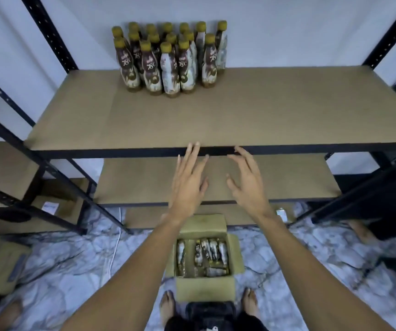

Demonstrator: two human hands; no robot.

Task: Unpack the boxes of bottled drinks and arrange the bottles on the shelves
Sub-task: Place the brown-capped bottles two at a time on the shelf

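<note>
Bottles point(168, 60) brown-labelled, yellow-capped, clustered upright on shelf point(263, 115)

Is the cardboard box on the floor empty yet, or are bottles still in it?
Not empty. The cardboard box stands open, flaps spread, with several bottles lying inside.

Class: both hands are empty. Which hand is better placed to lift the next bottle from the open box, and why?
Probably left. The left hand has its wrist over a back corner of the box; the right hand sits wider, beyond the right flap. Both are open, holding nothing.
</note>
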